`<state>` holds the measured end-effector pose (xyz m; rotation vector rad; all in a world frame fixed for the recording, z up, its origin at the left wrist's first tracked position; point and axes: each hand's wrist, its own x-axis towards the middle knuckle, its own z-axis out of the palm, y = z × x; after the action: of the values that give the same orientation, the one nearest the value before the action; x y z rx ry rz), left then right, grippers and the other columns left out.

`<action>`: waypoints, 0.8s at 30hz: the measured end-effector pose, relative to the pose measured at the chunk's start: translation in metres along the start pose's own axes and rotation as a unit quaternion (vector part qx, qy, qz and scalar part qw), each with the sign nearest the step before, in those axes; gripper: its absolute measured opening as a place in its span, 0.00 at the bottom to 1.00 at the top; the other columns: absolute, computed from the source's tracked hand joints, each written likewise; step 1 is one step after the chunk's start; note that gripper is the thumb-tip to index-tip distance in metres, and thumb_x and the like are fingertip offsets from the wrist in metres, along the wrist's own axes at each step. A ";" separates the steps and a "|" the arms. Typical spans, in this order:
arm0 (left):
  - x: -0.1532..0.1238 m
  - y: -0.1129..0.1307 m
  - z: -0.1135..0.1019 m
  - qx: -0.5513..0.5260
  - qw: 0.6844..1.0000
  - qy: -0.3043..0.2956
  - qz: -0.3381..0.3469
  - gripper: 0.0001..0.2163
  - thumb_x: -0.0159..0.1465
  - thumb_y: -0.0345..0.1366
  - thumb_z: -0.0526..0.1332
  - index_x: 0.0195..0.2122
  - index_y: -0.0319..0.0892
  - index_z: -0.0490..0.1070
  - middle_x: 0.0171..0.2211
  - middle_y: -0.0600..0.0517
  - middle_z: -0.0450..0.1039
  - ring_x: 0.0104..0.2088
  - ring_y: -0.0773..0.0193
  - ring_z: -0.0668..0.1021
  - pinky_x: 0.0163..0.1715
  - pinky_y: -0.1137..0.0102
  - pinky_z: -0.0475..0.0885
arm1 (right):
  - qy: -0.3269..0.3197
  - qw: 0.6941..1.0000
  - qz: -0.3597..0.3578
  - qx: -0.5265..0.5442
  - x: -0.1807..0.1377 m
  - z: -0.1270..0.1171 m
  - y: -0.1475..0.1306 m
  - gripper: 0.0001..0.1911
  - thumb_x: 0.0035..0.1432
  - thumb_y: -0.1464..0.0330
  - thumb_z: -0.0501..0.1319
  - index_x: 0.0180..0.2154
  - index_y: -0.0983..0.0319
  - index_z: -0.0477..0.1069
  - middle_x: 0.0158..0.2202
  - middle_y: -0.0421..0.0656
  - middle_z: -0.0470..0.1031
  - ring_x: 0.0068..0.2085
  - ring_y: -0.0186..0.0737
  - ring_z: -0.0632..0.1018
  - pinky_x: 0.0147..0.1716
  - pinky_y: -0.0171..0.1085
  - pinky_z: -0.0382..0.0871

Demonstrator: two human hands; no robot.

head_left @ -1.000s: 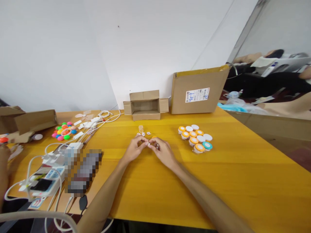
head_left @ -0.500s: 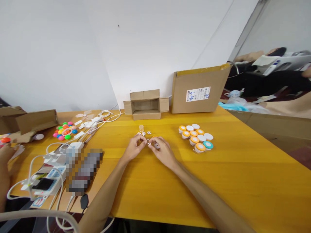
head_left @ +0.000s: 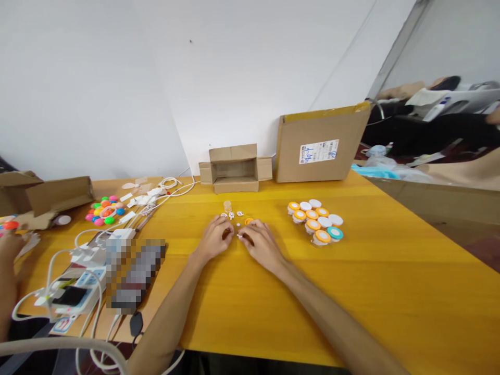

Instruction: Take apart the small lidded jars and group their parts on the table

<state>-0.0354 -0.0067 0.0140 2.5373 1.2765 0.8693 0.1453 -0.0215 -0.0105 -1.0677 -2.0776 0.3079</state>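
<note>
Two hands lie low on the table (head_left: pixel 390 271). The left hand (head_left: pixel 214 240) is curled and the right hand (head_left: pixel 261 242) has its fingertips at a tiny white piece (head_left: pixel 239 236) between them. The piece is too small to show whether either hand grips it. Just beyond lie dice (head_left: pixel 230 214), an orange cap (head_left: pixel 249 221) and a clear vial (head_left: pixel 227 205). Capped jars (head_left: pixel 316 221) cluster to the right, well apart; an open box (head_left: pixel 234 169) and a carton (head_left: pixel 320 148) stand by the wall. Another person's hand (head_left: pixel 8 250) is cut off at the left edge, near cables (head_left: pixel 84 237).
</note>
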 end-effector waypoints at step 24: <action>-0.001 0.005 0.001 -0.011 0.999 0.032 0.010 0.04 0.65 0.33 0.58 0.40 0.45 0.70 0.39 0.49 0.74 0.42 0.57 0.75 0.46 0.61 0.70 | 0.071 0.997 0.000 -0.009 -0.001 0.002 0.004 0.13 0.58 0.79 0.55 0.38 0.57 0.73 0.42 0.45 0.77 0.44 0.45 0.73 0.45 0.46 0.68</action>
<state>-0.0319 -0.0107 0.0152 2.5277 1.2548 0.9694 0.1465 -0.0192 -0.0148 -1.0690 -1.9574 0.2091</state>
